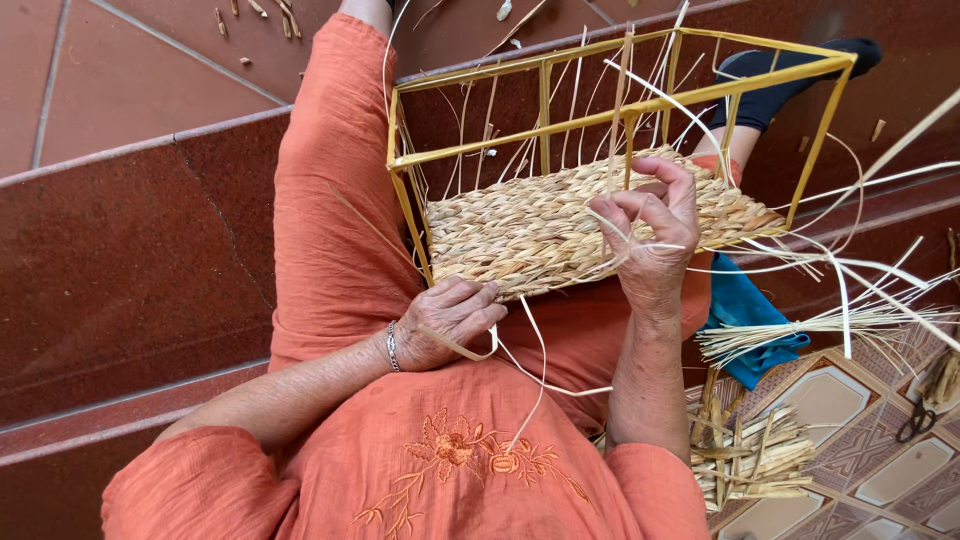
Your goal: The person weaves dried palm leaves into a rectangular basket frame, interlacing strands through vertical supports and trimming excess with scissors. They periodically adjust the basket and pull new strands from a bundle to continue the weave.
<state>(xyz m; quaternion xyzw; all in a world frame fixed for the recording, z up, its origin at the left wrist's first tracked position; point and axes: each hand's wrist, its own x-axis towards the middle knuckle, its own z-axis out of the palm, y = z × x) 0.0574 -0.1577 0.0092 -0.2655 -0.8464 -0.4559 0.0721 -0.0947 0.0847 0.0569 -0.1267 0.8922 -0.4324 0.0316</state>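
A yellow wire frame [620, 100] rests on my lap, its bottom filled with a woven straw panel [530, 225]. My left hand [450, 320] sits at the near edge of the panel, fingers curled around a pale straw strand [530, 350] that loops down over my orange dress. My right hand [650, 235] is raised over the weave, fingers pinching thin pale strands that run up along the frame's bars. Loose strand ends stick out through the frame on the right side.
A bundle of pale straw strips [840, 325] lies to the right over a blue cloth [745, 310]. Cut straw pieces [750, 460] pile on the patterned floor. Scissors [915, 420] lie at far right. Red stone steps [130, 250] run on the left.
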